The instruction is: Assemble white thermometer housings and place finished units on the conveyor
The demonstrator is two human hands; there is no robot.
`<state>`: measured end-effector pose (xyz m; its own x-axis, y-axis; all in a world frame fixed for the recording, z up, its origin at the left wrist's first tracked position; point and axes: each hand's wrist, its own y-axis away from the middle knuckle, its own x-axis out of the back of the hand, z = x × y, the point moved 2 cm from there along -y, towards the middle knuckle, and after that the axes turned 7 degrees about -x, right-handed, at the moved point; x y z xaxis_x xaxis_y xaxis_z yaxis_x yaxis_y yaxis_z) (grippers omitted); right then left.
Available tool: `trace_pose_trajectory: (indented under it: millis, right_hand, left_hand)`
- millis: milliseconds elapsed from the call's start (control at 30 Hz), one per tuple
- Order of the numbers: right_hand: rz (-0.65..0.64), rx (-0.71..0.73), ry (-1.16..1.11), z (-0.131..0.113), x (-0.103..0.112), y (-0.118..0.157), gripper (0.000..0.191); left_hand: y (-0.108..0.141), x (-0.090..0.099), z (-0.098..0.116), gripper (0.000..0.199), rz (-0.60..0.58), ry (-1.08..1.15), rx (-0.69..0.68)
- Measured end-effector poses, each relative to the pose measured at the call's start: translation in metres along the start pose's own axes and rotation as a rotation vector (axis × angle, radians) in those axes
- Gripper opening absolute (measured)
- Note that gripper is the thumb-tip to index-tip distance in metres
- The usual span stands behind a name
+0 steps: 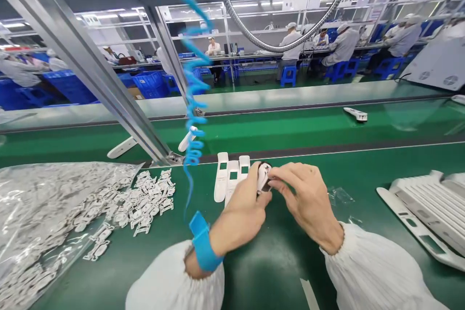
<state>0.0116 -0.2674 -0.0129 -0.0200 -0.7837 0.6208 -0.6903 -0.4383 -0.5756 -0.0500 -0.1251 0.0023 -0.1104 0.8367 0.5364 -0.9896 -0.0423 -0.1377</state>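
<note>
My left hand (240,208) and right hand (305,198) are close together above the green worktop (276,276), both pinching a small white plastic piece (264,177) with a dark patch near its lower end (267,187). My left fingers hold it from the near left side, and my right thumb and forefinger close on it from the right. Its long axis stands roughly upright in my grip, running away from me and tilted slightly, though my fingers hide much of its outline.

Just left of my hands, three long white plastic housings (232,181) with small green windows lie side by side, their long axes pointing away from me. Further left, a clear plastic bag (51,208) holds many flat white die-cut parts, and a loose pile of the same parts (148,201) spreads beside it on the worktop. A blue strap (202,247) circles my left wrist, and its coiled blue cord (192,106) rises past the aluminium frame post (109,97). To my right sits a white ribbed assembly (425,208), with a scrap of clear film (339,196) between it and my right hand.
</note>
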Motion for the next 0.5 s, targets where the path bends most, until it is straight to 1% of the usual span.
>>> trace_pose_trajectory:
  millis: [67,133,167,200,233,267,333,400,467,500]
  right_hand:
    - [0.008,0.072,0.174,0.001,-0.002,0.008,0.017]
    - [0.022,0.114,0.264,0.000,-0.003,0.015,0.020]
    - [0.032,0.126,0.280,-0.002,-0.003,0.019,0.021]
    - [0.041,0.129,0.273,-0.003,-0.003,0.021,0.022]
    - [0.045,0.123,0.245,-0.004,-0.002,0.023,0.022]
    - [0.041,0.103,0.201,-0.004,0.000,0.025,0.022]
    - [0.017,0.000,0.099,0.004,0.006,0.027,0.020]
    - [-0.041,-0.207,0.090,0.026,0.013,0.029,0.016]
    - [-0.118,-0.445,0.264,0.058,0.021,0.033,0.019]
    - [-0.150,-0.532,0.388,0.074,0.025,0.035,0.021]
  left_hand:
    - [0.009,-0.012,-0.010,0.054,-0.023,-0.097,-0.033]
    - [0.011,-0.016,-0.016,0.052,-0.047,-0.137,-0.057]
    - [0.011,-0.015,-0.018,0.047,-0.055,-0.117,-0.038]
    - [0.009,-0.014,-0.021,0.038,-0.058,-0.073,0.009]
    - [0.008,-0.012,-0.023,0.030,-0.049,-0.008,0.075]
    - [0.006,-0.008,-0.026,0.025,-0.022,0.075,0.146]
    - [0.003,0.001,-0.030,0.027,0.084,0.306,0.265]
    - [0.002,0.011,-0.034,0.028,0.236,0.576,0.345]
    - [0.001,0.022,-0.037,0.028,0.370,0.790,0.377]
    - [0.002,0.026,-0.037,0.028,0.416,0.843,0.375]
